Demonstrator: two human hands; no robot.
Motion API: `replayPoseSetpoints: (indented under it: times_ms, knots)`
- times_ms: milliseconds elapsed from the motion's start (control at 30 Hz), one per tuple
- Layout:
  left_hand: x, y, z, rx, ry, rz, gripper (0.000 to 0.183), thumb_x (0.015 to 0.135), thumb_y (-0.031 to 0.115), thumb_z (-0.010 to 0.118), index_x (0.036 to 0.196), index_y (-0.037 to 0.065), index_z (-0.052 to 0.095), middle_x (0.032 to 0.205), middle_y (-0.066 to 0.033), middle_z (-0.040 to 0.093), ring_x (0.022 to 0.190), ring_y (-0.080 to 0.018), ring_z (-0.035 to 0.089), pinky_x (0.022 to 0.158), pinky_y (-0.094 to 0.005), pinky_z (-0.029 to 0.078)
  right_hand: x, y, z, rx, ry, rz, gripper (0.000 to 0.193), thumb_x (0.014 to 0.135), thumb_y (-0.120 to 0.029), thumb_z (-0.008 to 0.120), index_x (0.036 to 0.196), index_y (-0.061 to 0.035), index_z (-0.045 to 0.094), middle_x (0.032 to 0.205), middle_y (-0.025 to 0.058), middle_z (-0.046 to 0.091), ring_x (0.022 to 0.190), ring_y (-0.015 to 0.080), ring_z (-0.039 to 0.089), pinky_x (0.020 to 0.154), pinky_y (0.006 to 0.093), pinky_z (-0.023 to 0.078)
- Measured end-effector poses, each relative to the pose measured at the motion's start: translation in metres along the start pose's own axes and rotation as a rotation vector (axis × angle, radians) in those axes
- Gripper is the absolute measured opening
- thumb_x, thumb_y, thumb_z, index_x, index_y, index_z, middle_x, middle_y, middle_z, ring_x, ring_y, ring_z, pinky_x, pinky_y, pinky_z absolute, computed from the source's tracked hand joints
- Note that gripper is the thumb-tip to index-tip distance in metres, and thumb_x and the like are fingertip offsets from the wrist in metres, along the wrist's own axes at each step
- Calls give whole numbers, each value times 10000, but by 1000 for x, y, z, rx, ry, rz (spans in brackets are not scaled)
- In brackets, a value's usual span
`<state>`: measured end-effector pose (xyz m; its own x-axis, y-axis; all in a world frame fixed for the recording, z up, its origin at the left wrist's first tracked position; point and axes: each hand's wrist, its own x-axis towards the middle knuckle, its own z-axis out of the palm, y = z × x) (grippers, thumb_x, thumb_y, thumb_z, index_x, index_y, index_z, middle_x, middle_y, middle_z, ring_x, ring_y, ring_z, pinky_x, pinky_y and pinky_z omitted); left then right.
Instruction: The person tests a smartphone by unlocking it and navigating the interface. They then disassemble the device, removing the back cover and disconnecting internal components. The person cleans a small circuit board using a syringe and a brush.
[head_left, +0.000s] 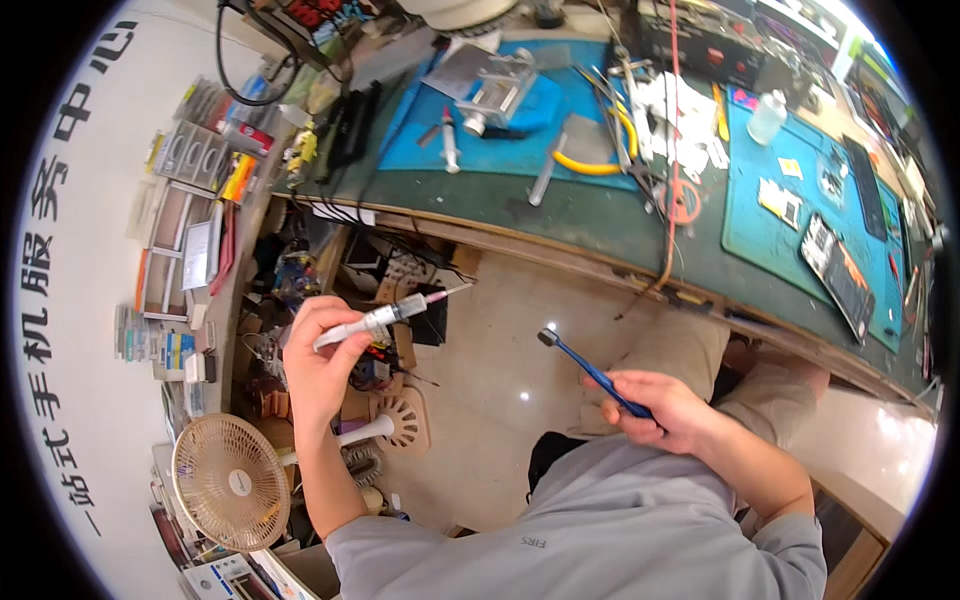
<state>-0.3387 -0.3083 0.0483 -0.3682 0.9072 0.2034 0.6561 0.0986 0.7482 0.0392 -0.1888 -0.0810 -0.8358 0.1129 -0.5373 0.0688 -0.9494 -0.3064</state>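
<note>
My left hand (325, 345) is closed around a syringe (385, 316) with a pale barrel and a pinkish needle hub, its thin tip pointing right and slightly up. My right hand (665, 410) grips the handle of a blue toothbrush (590, 370); the dark bristle head points up and to the left. Both hands are held above the floor, in front of my body and short of the workbench (480, 205). The syringe and the toothbrush are well apart and touch nothing else.
On the bench lie blue mats (750, 215), yellow-handled pliers (590, 168), another syringe (450, 145), an opened phone (838, 270) and a clear bottle (767, 118). A fan (232, 482) stands at left below a rack of small boxes (180, 240). A red cord (675, 130) hangs over the bench's front edge.
</note>
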Motion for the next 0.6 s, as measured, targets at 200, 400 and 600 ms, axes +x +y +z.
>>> replayPoseSetpoints:
  times_ms: [200,400,600]
  knots:
    - [-18,21,47,-5,-206,127,173,847,-35,751,1002,2,683,1057,-69,586,868,-123,595,707,-245,486,-15,5,-6,134,-20,-10,436,1101,-171,414,1528,-83,400,922,45,573,531,43,323,438,205,265]
    - [-10,40,67,25,-279,103,121,875,-19,713,970,5,642,1063,-68,557,931,-143,559,789,-259,470,-31,6,-10,157,-42,-74,436,1103,-174,413,1528,-76,407,904,32,556,523,33,313,436,198,263]
    - [-4,43,75,80,-304,180,107,886,-14,704,968,13,642,1065,-61,553,899,-129,548,752,-251,459,-33,7,-14,153,-56,-93,444,1100,-177,426,1531,-71,401,898,35,555,519,30,309,432,202,262]
